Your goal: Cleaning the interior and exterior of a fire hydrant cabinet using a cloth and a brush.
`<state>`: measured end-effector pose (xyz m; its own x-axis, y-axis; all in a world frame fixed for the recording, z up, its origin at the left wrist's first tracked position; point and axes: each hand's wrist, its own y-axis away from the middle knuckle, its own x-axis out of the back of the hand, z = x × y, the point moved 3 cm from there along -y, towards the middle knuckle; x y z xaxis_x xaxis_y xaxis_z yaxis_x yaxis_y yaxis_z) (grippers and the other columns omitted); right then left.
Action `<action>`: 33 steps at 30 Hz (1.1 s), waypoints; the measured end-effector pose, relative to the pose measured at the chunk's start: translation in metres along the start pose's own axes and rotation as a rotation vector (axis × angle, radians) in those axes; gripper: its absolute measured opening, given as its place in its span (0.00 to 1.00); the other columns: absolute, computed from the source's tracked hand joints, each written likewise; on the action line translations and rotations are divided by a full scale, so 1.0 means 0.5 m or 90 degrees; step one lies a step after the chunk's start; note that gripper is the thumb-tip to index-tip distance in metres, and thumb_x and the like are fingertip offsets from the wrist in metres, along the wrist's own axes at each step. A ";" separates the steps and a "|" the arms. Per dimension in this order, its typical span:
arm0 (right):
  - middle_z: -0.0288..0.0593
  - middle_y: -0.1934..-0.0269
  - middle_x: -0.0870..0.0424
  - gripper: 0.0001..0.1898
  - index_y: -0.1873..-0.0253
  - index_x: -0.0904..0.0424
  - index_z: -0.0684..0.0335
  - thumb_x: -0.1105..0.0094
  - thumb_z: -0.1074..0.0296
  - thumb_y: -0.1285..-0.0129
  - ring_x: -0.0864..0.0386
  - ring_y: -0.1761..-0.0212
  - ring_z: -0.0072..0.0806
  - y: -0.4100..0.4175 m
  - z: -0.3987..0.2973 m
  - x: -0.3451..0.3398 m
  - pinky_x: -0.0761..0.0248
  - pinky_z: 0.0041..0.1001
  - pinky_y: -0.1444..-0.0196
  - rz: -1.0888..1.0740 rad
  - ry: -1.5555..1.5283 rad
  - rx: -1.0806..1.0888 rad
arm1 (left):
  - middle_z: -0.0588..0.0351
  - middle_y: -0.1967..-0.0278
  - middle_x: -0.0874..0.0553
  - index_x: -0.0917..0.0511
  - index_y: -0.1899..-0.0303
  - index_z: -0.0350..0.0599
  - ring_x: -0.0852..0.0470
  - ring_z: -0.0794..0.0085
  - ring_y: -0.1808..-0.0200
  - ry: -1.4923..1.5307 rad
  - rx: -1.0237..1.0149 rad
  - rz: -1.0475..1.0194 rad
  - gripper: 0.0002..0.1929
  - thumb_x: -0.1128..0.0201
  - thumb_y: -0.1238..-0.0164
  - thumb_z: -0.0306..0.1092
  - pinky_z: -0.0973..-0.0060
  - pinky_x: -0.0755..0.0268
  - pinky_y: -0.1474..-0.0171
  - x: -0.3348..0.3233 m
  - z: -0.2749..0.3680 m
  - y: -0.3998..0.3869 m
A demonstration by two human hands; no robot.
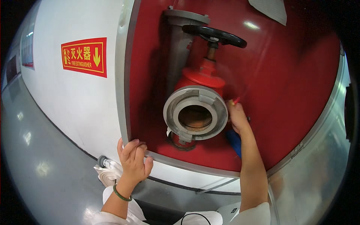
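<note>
A red fire hydrant valve (202, 78) with a black handwheel (214, 36) stands inside a red-lined cabinet (281, 112). Its grey metal hose coupling (168, 121) faces me, and brownish residue shows inside the bore. My right hand (237, 115) is closed around a brush handle (235, 100) with a red and yellow end, close against the coupling's right side. Blue bristles (234, 142) show below that hand, partly hidden by my forearm. My left hand (135, 161) rests on the lower left corner of the metal cabinet frame (127, 118), fingers bent over the edge and thumb apart.
Behind the valve rises a grey flanged fitting (185, 19). A pale flat hose (108, 174) with a coupling (101, 161) lies by my left forearm. The metal cabinet door (315, 168) stands at the right. A fire extinguisher sign (84, 57) is on the white wall.
</note>
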<state>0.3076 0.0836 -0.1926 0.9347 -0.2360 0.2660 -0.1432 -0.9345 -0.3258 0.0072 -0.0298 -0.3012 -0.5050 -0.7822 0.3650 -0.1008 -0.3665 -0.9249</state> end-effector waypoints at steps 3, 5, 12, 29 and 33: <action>0.35 0.79 0.24 0.13 0.63 0.21 0.64 0.54 0.62 0.35 0.28 0.79 0.21 -0.021 0.007 0.062 0.39 0.22 0.78 0.059 0.044 0.062 | 0.54 0.66 0.20 0.25 0.67 0.40 0.34 0.66 0.45 0.005 -0.001 0.004 0.14 0.50 0.41 0.41 0.50 0.50 0.38 0.001 0.003 -0.005; 0.35 0.78 0.23 0.13 0.63 0.21 0.64 0.53 0.62 0.35 0.28 0.80 0.21 -0.020 0.017 0.071 0.39 0.22 0.78 0.069 0.116 0.088 | 0.54 0.66 0.20 0.25 0.67 0.40 0.34 0.66 0.45 0.008 -0.002 0.004 0.14 0.50 0.41 0.41 0.50 0.49 0.38 0.000 0.007 -0.007; 0.32 0.78 0.26 0.14 0.65 0.23 0.60 0.56 0.58 0.34 0.34 0.82 0.17 0.005 -0.011 0.007 0.45 0.18 0.81 -0.022 0.020 0.027 | 0.54 0.66 0.21 0.26 0.67 0.39 0.34 0.65 0.45 0.002 0.005 0.002 0.14 0.51 0.41 0.41 0.50 0.51 0.38 0.001 0.003 -0.002; 0.36 0.72 0.20 0.12 0.61 0.21 0.63 0.54 0.63 0.34 0.26 0.76 0.20 -0.007 0.001 0.063 0.36 0.20 0.75 0.062 -0.003 0.077 | 0.54 0.65 0.21 0.26 0.67 0.40 0.34 0.65 0.45 0.009 0.016 0.001 0.12 0.50 0.43 0.39 0.51 0.52 0.37 0.003 0.010 -0.007; 0.38 0.68 0.20 0.12 0.60 0.22 0.65 0.54 0.64 0.34 0.25 0.73 0.20 0.003 0.010 0.014 0.32 0.20 0.71 -0.077 0.030 -0.019 | 0.54 0.64 0.21 0.26 0.67 0.40 0.34 0.65 0.45 -0.003 0.005 -0.011 0.13 0.50 0.43 0.40 0.51 0.52 0.37 -0.002 0.002 0.001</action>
<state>0.3154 0.0820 -0.1958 0.9294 -0.1334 0.3442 -0.0413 -0.9642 -0.2620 0.0086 -0.0299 -0.3020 -0.4993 -0.7778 0.3817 -0.1031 -0.3840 -0.9175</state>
